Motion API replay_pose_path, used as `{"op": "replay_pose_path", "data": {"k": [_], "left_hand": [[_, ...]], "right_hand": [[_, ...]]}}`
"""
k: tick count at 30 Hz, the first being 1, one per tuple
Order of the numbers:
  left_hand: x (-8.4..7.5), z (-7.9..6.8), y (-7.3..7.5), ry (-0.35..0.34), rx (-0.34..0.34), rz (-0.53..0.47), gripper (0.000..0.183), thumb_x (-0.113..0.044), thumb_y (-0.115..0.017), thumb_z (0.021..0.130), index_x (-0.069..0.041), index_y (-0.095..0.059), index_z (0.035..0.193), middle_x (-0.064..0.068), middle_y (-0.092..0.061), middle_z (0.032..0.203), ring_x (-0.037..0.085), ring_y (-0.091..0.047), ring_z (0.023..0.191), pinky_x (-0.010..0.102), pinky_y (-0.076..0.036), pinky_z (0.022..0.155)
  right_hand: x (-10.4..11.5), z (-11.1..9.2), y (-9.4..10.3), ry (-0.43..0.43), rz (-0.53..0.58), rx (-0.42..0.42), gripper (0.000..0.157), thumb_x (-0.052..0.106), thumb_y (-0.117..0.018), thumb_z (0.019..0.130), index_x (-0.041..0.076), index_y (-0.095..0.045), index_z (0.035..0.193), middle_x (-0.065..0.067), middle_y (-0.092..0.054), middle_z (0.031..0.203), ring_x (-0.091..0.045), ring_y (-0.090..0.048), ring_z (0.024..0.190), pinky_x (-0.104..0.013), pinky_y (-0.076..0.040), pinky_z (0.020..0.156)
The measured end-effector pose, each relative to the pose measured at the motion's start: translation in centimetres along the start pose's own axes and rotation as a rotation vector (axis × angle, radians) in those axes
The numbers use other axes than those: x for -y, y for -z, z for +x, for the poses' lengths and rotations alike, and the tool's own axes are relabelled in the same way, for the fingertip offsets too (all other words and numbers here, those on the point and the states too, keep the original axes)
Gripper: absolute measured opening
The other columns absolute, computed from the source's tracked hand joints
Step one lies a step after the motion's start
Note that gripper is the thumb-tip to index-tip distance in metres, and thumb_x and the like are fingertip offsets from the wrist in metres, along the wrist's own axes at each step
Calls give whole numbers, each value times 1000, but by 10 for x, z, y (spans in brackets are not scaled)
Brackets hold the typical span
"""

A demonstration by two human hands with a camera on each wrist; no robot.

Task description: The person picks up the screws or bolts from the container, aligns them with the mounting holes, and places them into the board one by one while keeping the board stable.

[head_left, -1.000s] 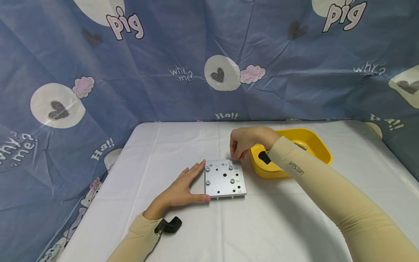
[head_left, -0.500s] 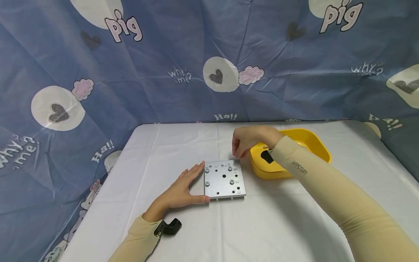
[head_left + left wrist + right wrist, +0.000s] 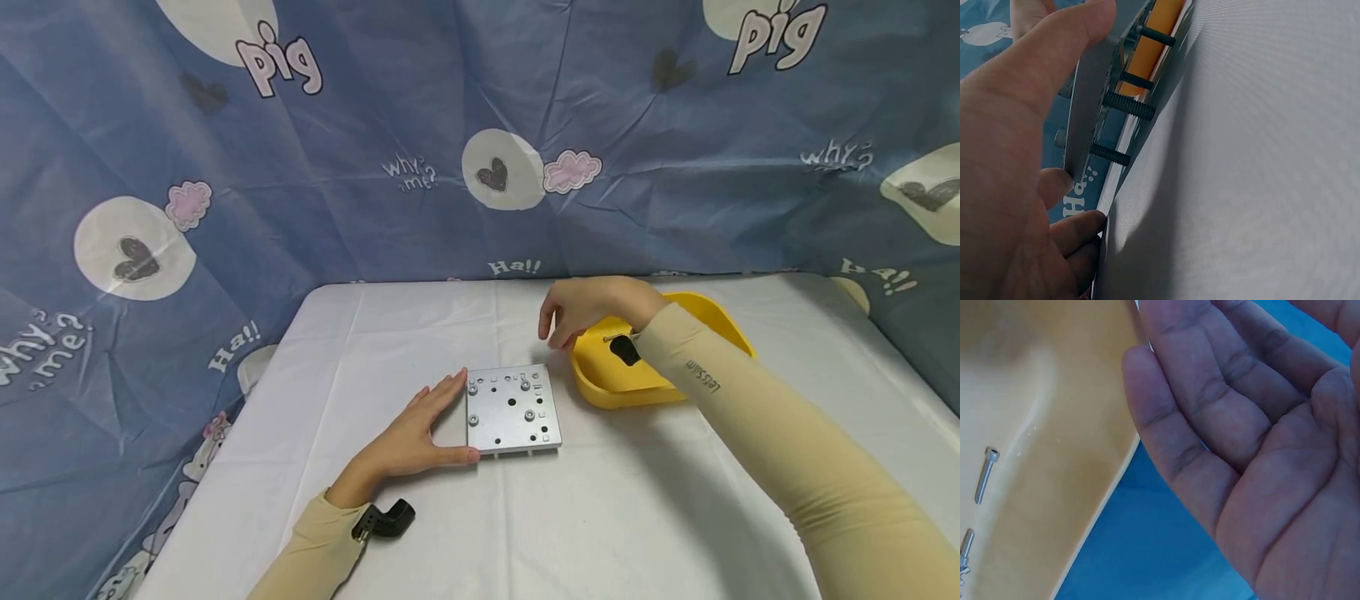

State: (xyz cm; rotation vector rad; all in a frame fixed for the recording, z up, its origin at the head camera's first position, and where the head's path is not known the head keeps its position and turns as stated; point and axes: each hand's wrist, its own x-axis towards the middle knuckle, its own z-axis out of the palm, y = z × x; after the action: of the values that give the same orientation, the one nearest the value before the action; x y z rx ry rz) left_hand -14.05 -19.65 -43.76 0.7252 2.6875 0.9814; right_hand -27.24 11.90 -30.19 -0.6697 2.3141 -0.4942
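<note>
The silver square metal plate (image 3: pixel 495 425) stands on the white table, with holes and several socket-head screws (image 3: pixel 529 415) in it. In the left wrist view threaded shanks (image 3: pixel 1129 105) stick out beneath the plate. My left hand (image 3: pixel 420 433) holds the plate by its left side, thumb at the front corner and a finger at the back corner. Over the left rim of a yellow bin (image 3: pixel 622 400), my right hand (image 3: pixel 588 307) hovers with loosely bent fingers. Nothing shows in the right palm; its thumb and index tips are cut off in the right wrist view.
Loose socket-head screws (image 3: pixel 986 475) lie in the bin; another screw (image 3: pixel 966 547) is partly cut off at the frame edge. The bin sits just right of the plate. A blue printed cloth (image 3: pixel 420 233) hangs behind the table (image 3: pixel 585 517).
My right hand has lifted off the plate's back-right corner and moved right toward the bin, its finger and thumb parting. The left hand and plate stay in place.
</note>
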Motion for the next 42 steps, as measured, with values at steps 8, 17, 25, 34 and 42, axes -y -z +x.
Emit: {"op": "replay_pose_path", "data": {"k": [8,17,25,34,42], "left_hand": [[-1,2,-1,-6,0,1,119,-52,-91,82,-18,-21,173,5,-23,180,36,-20,168,60,-8,138],[1,2,-3,4,-2,3,120,-54,-90,82,-20,-20,174,6,-23,180,35,-20,168,60,-8,138],[3,0,-2,4,-14,0,120,-54,-90,81,-20,-21,174,10,-24,180,37,-22,167,61,-10,138],[4,0,-2,-2,-13,2,120,-54,-91,81,-21,-21,174,11,-24,179,37,-22,167,61,-10,138],[4,1,-2,-3,-13,1,121,-54,-90,81,-20,-21,174,10,-24,180,37,-22,167,61,-10,138]], "right_hand": [[-11,-16,11,-9,20,-29,24,17,-76,99,8,-75,121,-9,-81,103,-15,-75,89,-33,-62,97],[-33,-30,17,7,95,-50,39,15,-74,101,-3,-67,134,-6,-79,100,-15,-75,90,-31,-65,90],[-55,-32,18,-56,132,-52,44,18,-74,102,-2,-64,140,-6,-80,98,-14,-75,89,-30,-62,87],[-80,-28,11,-95,127,-54,56,21,-73,103,-4,-56,150,-9,-83,109,-17,-72,98,-31,-59,85],[-91,-26,3,-127,172,-55,54,19,-74,101,-4,-58,147,2,-78,94,-13,-68,87,-25,-56,75]]}}
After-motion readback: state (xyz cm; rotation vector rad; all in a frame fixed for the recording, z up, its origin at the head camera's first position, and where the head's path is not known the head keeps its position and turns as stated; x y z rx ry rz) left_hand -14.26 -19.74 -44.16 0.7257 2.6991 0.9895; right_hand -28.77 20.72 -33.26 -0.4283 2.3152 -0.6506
